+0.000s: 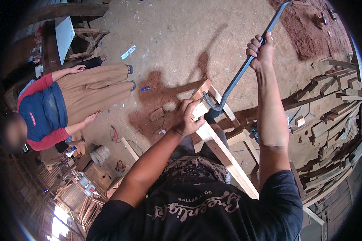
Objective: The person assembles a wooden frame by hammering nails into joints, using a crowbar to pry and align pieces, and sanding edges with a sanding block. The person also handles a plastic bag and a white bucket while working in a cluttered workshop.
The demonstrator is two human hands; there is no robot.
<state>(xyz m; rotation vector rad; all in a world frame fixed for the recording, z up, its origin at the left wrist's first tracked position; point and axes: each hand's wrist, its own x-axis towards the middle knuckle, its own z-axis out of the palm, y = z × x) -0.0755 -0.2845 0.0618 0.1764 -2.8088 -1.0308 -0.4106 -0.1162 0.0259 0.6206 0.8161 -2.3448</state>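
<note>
My right hand (262, 52) is wrapped round the upper shaft of a long dark crowbar (236, 80), with the arm stretched out ahead. The bar slants down to the left, and its hooked end lies at the end of a pale wooden beam (226, 156). Whether the hook's tip bites into the wood I cannot tell. My left hand (188, 118) grips that beam end, just left of the hook. The beam runs back toward my right side. A brown wooden piece (201, 89) sticks out just beyond the beam end.
Another person (44, 108) is at the left. Stacked lumber (330, 120) lines the right side. Reddish sawdust (153, 96) covers part of the floor, with a small blue object (145, 88) near it. A bucket (100, 155) stands at the lower left.
</note>
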